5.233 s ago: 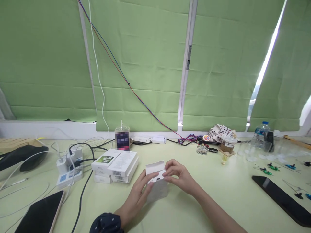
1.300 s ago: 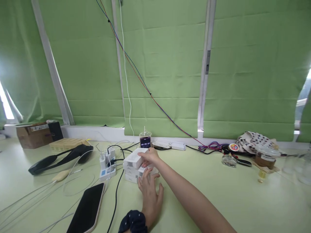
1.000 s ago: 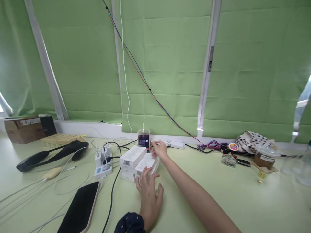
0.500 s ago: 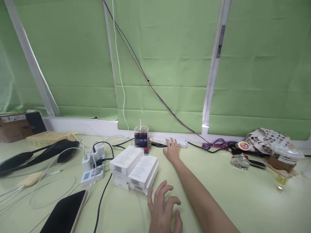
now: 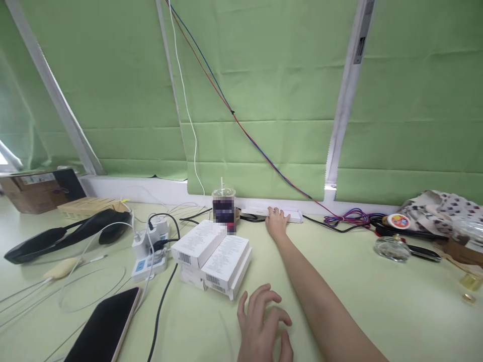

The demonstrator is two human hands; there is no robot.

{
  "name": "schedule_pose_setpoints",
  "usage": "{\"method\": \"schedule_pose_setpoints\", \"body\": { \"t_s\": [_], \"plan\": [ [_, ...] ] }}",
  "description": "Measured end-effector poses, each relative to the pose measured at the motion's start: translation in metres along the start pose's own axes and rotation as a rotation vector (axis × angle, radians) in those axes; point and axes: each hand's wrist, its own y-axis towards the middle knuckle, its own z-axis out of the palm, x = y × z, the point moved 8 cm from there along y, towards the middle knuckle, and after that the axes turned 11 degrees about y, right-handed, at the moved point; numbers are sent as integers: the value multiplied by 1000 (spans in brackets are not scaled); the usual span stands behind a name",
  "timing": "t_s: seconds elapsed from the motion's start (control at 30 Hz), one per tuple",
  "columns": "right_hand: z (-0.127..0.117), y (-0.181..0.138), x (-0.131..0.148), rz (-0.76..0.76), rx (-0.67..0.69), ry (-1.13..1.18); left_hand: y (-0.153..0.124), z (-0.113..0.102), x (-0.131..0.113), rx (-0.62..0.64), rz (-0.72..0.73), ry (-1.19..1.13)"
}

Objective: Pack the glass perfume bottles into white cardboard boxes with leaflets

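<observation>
My right hand (image 5: pixel 277 221) is stretched far out to the back of the pale green table (image 5: pixel 358 296). Its fingers rest on a flat white device (image 5: pixel 292 216) lying along the window sill edge; whether they grip it I cannot tell. My left hand (image 5: pixel 262 324) lies low near the front, fingers spread and curled loosely, holding nothing. Just left of it is a stack of white boxes (image 5: pixel 213 256) with barcode labels. A clear cup (image 5: pixel 224 207) with a straw stands behind the stack.
A white power strip (image 5: pixel 150 250) with plugs and a black cable sits left of the boxes. A dark phone (image 5: pixel 101 327) lies front left. Black headgear (image 5: pixel 64 235), a cardboard box (image 5: pixel 35 188), a glass bottle (image 5: pixel 391 248) and a spotted cloth bag (image 5: pixel 439 208) line the back.
The small white box I held in both hands is now on the stack. My right hand left the stack and reached back to the white device. My left hand drew away from the boxes.
</observation>
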Motion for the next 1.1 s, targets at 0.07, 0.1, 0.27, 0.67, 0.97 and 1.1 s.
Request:
{"method": "schedule_pose_setpoints", "body": {
  "t_s": [0.07, 0.1, 0.27, 0.67, 0.97, 1.1],
  "plan": [
    [-6, 0, -13, 69, -22, 6, 0, 0, -1, 27, 6, 4],
    [-9, -1, -20, 105, -30, 10, 0, 1, -2, 41, 13, 15],
    [-17, -6, -43, 174, -16, 25, -1, 4, -4, 103, 36, 32],
    [-48, -61, -47, -41, 109, 35, 8, -2, 0, 225, 26, -77],
    [-117, -165, -43, -207, 138, 86, 12, -9, -11, 162, 95, -42],
    [-147, -204, -42, -241, 123, 127, 11, -8, -26, 191, 238, 9]
  ]
}}
